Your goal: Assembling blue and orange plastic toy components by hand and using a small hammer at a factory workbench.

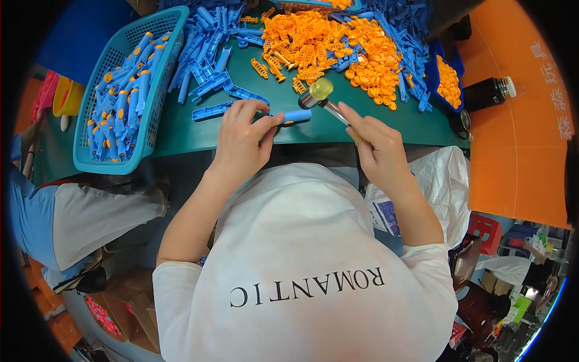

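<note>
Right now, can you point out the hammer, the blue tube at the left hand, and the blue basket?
Hammer (322, 89): head view, on its yellow striking end.
Blue tube (298, 115): head view, on its exposed end.
Blue basket (158, 99): head view, on its right wall.

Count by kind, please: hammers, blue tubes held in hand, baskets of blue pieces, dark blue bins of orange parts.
Hammer, in the right hand: 1
Blue tube, in the left hand: 1
Basket of blue pieces: 1
Dark blue bin of orange parts: 1
Total: 4

Bright, even lt. on table (193, 134), dimmer below its edge, centre fairly sharp, strong fisheye warp, blk. corners.
</note>
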Action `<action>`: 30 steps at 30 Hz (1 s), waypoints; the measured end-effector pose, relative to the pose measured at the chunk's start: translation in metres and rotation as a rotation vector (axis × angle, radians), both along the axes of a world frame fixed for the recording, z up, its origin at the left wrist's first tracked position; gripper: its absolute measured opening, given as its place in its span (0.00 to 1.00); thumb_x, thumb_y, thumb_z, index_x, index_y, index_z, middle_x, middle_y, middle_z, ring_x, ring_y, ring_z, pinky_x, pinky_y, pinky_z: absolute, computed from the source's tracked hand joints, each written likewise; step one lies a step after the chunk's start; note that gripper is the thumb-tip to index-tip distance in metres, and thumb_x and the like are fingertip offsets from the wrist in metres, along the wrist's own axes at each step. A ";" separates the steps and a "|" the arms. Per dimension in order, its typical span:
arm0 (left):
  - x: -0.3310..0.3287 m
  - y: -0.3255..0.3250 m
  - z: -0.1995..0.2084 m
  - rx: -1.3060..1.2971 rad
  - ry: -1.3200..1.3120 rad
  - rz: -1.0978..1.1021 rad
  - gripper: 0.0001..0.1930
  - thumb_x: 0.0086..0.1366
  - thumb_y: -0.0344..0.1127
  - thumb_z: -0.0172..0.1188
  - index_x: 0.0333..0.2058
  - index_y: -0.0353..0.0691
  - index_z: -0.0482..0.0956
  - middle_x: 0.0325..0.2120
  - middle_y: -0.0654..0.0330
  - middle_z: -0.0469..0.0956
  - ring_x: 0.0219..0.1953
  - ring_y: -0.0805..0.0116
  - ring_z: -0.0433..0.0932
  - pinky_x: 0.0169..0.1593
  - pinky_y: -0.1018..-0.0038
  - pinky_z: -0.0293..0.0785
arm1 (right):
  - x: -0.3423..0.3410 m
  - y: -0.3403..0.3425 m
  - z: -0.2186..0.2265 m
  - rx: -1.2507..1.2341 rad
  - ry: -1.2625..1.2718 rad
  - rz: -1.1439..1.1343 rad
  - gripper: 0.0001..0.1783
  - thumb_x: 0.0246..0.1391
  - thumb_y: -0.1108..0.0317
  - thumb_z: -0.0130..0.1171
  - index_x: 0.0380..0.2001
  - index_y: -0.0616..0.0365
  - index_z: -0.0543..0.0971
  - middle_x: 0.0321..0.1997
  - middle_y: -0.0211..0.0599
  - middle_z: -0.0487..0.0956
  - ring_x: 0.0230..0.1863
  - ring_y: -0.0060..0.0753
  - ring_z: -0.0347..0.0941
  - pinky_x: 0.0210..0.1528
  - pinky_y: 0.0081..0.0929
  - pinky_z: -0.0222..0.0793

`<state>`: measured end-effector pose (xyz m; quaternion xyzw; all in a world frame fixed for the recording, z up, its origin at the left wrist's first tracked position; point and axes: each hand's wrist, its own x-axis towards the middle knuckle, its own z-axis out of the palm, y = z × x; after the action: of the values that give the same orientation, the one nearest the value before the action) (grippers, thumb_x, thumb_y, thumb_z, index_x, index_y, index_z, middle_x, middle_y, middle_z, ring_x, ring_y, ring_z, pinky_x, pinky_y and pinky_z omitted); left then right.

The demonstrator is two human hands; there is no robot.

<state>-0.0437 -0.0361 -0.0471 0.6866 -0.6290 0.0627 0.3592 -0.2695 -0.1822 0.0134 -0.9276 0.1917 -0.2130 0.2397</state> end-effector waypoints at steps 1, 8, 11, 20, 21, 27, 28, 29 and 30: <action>0.002 0.001 -0.003 0.019 0.014 -0.012 0.13 0.55 0.26 0.69 0.40 0.43 0.85 0.39 0.58 0.78 0.46 0.55 0.75 0.47 0.62 0.70 | 0.002 0.002 -0.002 0.000 -0.033 0.004 0.26 0.59 0.79 0.60 0.60 0.50 0.79 0.25 0.42 0.73 0.24 0.40 0.69 0.29 0.32 0.67; 0.002 0.001 -0.008 -0.037 0.358 0.022 0.17 0.55 0.24 0.69 0.44 0.40 0.78 0.37 0.59 0.81 0.43 0.56 0.78 0.49 0.62 0.69 | 0.018 0.017 -0.004 0.045 -0.085 0.017 0.26 0.59 0.77 0.60 0.60 0.48 0.79 0.24 0.41 0.72 0.24 0.41 0.69 0.28 0.33 0.67; 0.004 0.002 -0.011 -0.028 0.349 0.017 0.18 0.54 0.23 0.70 0.43 0.39 0.75 0.37 0.59 0.82 0.42 0.57 0.79 0.49 0.62 0.69 | 0.027 0.022 -0.018 -0.042 0.069 0.030 0.25 0.60 0.76 0.60 0.60 0.47 0.79 0.24 0.41 0.72 0.24 0.41 0.69 0.28 0.33 0.67; 0.005 0.007 -0.002 -0.002 0.402 0.000 0.17 0.54 0.23 0.72 0.43 0.35 0.81 0.35 0.57 0.83 0.40 0.60 0.83 0.46 0.69 0.76 | 0.000 -0.035 -0.025 -0.078 -0.037 -0.150 0.19 0.55 0.74 0.65 0.51 0.49 0.84 0.26 0.39 0.76 0.25 0.38 0.72 0.29 0.32 0.68; 0.001 0.006 0.000 -0.023 0.696 -0.026 0.15 0.54 0.23 0.72 0.42 0.35 0.83 0.34 0.56 0.83 0.40 0.59 0.83 0.44 0.71 0.78 | -0.007 -0.048 -0.033 -0.194 -0.035 -0.154 0.19 0.54 0.74 0.67 0.51 0.49 0.85 0.26 0.39 0.76 0.25 0.38 0.72 0.28 0.31 0.68; -0.012 0.002 0.018 -0.244 0.696 -0.166 0.15 0.51 0.18 0.70 0.39 0.35 0.85 0.36 0.52 0.84 0.37 0.61 0.85 0.42 0.75 0.81 | -0.004 -0.060 -0.038 -0.301 -0.155 -0.080 0.19 0.50 0.74 0.69 0.47 0.50 0.86 0.40 0.35 0.81 0.47 0.41 0.75 0.52 0.36 0.69; -0.012 0.002 0.021 -0.303 0.350 -0.219 0.15 0.50 0.17 0.71 0.38 0.36 0.86 0.37 0.52 0.85 0.36 0.62 0.86 0.40 0.75 0.82 | 0.002 -0.047 -0.030 -0.184 -0.214 -0.112 0.19 0.49 0.74 0.69 0.47 0.51 0.86 0.43 0.36 0.82 0.51 0.41 0.74 0.57 0.37 0.67; -0.013 0.003 0.021 -0.301 0.346 -0.223 0.15 0.50 0.17 0.71 0.38 0.36 0.86 0.37 0.52 0.85 0.36 0.62 0.86 0.40 0.75 0.82 | 0.006 -0.037 -0.027 0.038 -0.285 -0.008 0.19 0.48 0.74 0.69 0.47 0.57 0.85 0.45 0.40 0.82 0.51 0.38 0.75 0.57 0.33 0.68; -0.015 0.007 0.021 -0.327 0.265 -0.276 0.16 0.50 0.17 0.71 0.39 0.35 0.85 0.38 0.51 0.85 0.37 0.61 0.86 0.41 0.74 0.82 | 0.010 -0.022 -0.015 0.273 -0.300 0.093 0.19 0.48 0.74 0.70 0.46 0.59 0.85 0.44 0.40 0.83 0.47 0.36 0.76 0.52 0.32 0.70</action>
<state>-0.0582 -0.0295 -0.0262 0.5294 -0.6456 0.0234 0.5498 -0.2591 -0.2043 -0.0016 -0.8522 0.1380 -0.3096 0.3985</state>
